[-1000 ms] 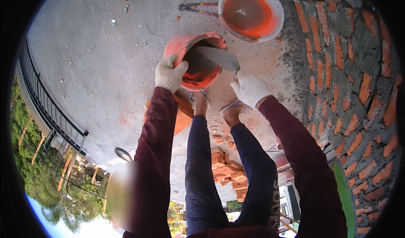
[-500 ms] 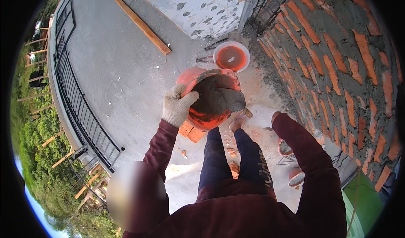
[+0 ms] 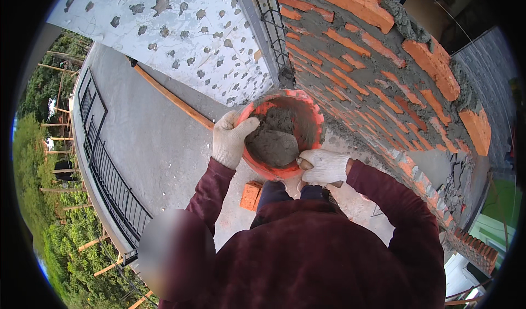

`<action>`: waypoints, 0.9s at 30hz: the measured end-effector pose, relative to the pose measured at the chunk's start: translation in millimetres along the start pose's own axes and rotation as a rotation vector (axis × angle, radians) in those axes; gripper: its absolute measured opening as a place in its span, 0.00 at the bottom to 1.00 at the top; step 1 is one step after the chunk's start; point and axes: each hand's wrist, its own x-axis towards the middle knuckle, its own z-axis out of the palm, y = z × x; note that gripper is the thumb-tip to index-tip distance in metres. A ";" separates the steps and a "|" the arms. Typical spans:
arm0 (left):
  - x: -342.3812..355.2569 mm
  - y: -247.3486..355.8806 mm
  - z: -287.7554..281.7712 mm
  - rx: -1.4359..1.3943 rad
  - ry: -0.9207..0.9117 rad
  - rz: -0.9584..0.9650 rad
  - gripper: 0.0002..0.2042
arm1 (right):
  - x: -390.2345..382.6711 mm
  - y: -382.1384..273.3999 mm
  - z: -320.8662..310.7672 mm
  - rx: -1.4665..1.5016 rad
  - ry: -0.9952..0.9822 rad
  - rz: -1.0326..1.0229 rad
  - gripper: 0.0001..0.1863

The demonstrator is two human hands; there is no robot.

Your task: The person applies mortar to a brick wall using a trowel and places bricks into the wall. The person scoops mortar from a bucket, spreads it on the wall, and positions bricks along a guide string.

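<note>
An orange-red bucket (image 3: 315, 109) with grey mortar (image 3: 274, 121) inside hangs in front of my body, its mouth facing up toward me. My left hand (image 3: 230, 139), in a white knit glove, grips the bucket's left rim with the thumb over the edge. At the right rim, my gloved right hand (image 3: 327, 166) is closed round the wooden handle of a trowel (image 3: 275, 149). Its mortar-smeared blade lies inside the bucket against the mortar. The bucket hides most of the floor beneath it.
To the right rises a brick wall (image 3: 372, 92) with wet mortar joints. A speckled white wall (image 3: 181, 32) stands ahead, with steel rebar (image 3: 271, 21) at the corner. Bricks (image 3: 251, 195) lie near my legs. A wooden plank (image 3: 174, 97) and black railing (image 3: 112, 172) are left.
My view has tilted up toward the brick wall's top. The trowel has moved further into the bucket, and my right hand is now close to its rim. My left hand keeps its hold.
</note>
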 end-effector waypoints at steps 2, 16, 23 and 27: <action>-0.7 12.8 14.4 -0.035 -0.049 0.024 0.07 | -10.6 1.1 -4.7 0.276 -0.010 0.118 0.14; 91.9 14.3 38.1 -0.483 -0.314 -0.012 0.15 | -120.9 -61.5 -88.3 0.612 0.278 0.120 0.21; 168.6 28.5 31.5 -0.191 -0.396 0.060 0.21 | -156.3 -161.7 -197.3 0.436 0.743 0.159 0.15; 197.1 33.8 29.6 -0.180 -0.410 0.100 0.20 | -147.8 -177.8 -239.9 -0.309 1.038 0.396 0.15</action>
